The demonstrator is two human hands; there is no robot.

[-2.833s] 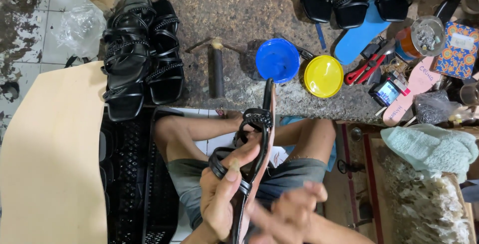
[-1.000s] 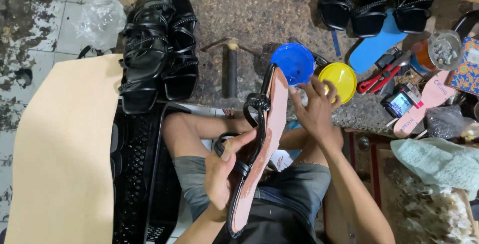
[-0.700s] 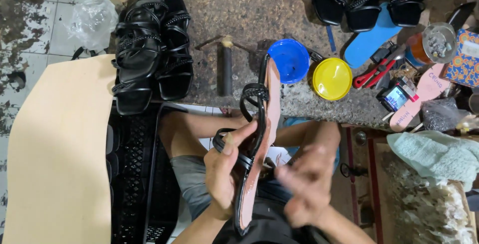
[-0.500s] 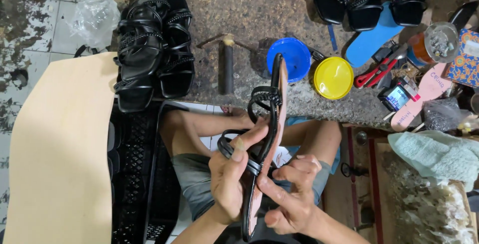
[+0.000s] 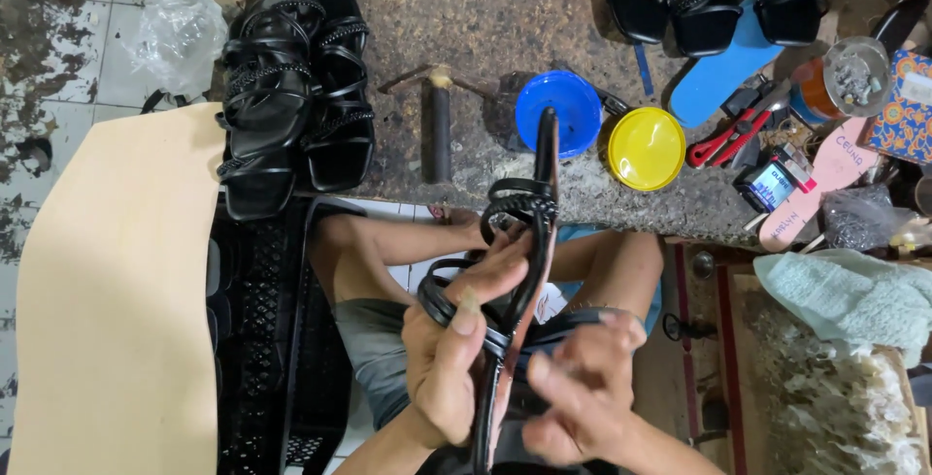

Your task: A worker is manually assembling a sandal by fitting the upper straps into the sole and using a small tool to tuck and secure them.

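1. The left hand (image 5: 449,359) grips the black strappy sandal (image 5: 519,271) edge-up over the lap, fingers closed round its straps — a loose hold could let it twist.
2. The right hand (image 5: 582,393), half open and empty, hovers blurred beside the sole — it may catch a strap.

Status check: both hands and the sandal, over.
Left hand gripping black strappy sandal, held on edge over lap. Right hand at its heel end, contact unclear. Blue bowl beyond the toe, apart.
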